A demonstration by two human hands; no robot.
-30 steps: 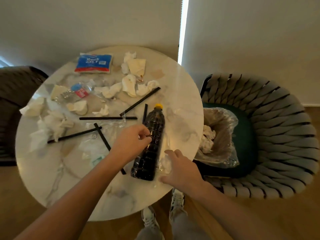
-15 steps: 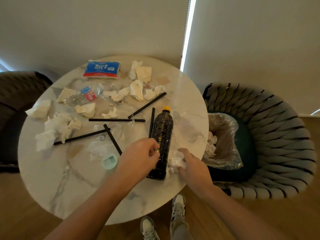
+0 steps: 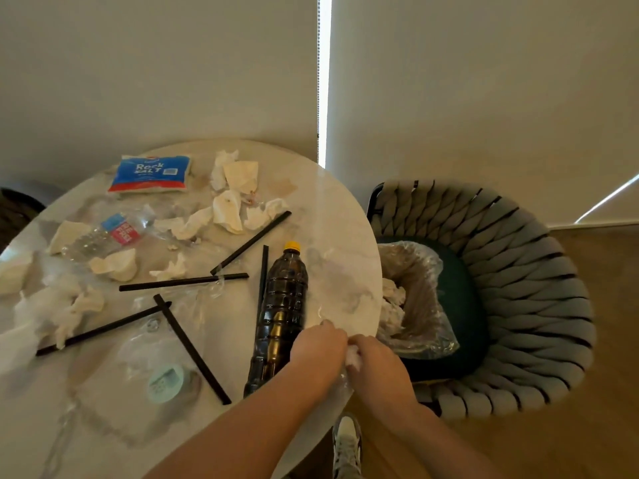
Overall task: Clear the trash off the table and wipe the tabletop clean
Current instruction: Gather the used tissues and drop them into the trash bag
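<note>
Both hands' grip, left hand (image 3: 320, 350) and right hand (image 3: 377, 363), was clamped together on a crumpled white wad (image 3: 353, 356) at the tabletop's (image 3: 339, 236) right edge. Dark bottle (image 3: 281, 319) lay just beside; lined bin (image 3: 420, 305) stood beyond that edge.

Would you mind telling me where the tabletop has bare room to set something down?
Bare marble lies right of the dark bottle up to the table edge. The far left is crowded with crumpled tissues and black straws.

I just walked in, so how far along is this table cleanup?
Early. Some tissues already sit in the lined bin. Both hands, left and right, gather a crumpled wad at the table edge. Straws, bottle and wiping remain.
</note>
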